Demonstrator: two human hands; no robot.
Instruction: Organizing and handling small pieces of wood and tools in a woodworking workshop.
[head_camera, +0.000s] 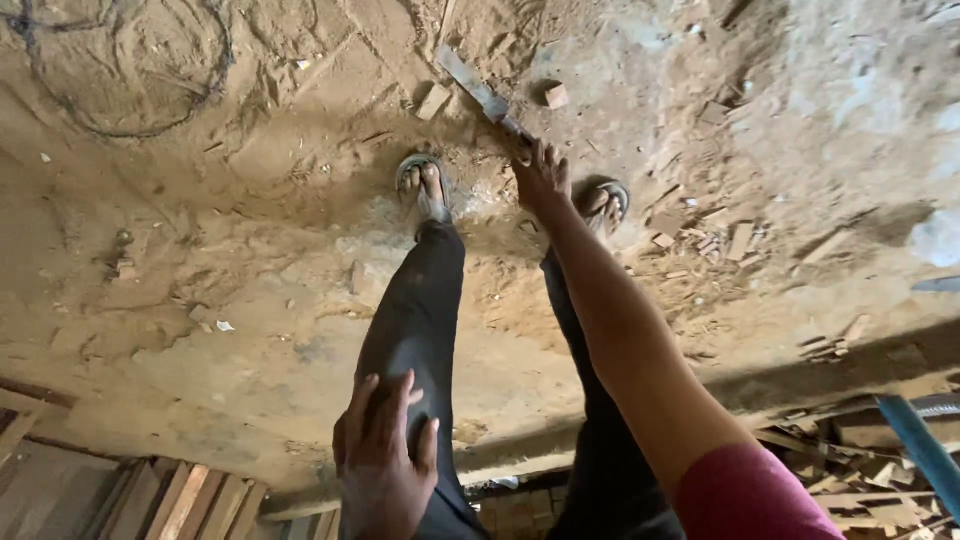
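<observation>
Dusty earth floor (200, 300) is filling the view, littered with wood chips and offcuts, and you are standing on it in sandals, looking straight down past your dark trousers.

Your right hand (541, 176) is stretching far down at the end of a straight, fully extended arm, and it is reaching the near end of a long flat blade (482, 95) lying on the ground just ahead of your feet. The fingers are spreading over the handle end, touching or all but touching it. Whether the grip is closing on it yet, I cannot tell; the fingers are looking more splayed than wrapped. So by my reading the pick-up is only beginning: the reach is made, the blade is still lying flat on the dirt, and the lifting is all left to do.

Your left hand (385, 455) is resting open on your left thigh, fingers spread, holding nothing, seemingly bracing you as you are bending.

Small wooden blocks (434, 101) are lying beside the blade, one on either side. Stacked timber (180, 500) is showing at the lower left, and more scraps at the lower right.
</observation>
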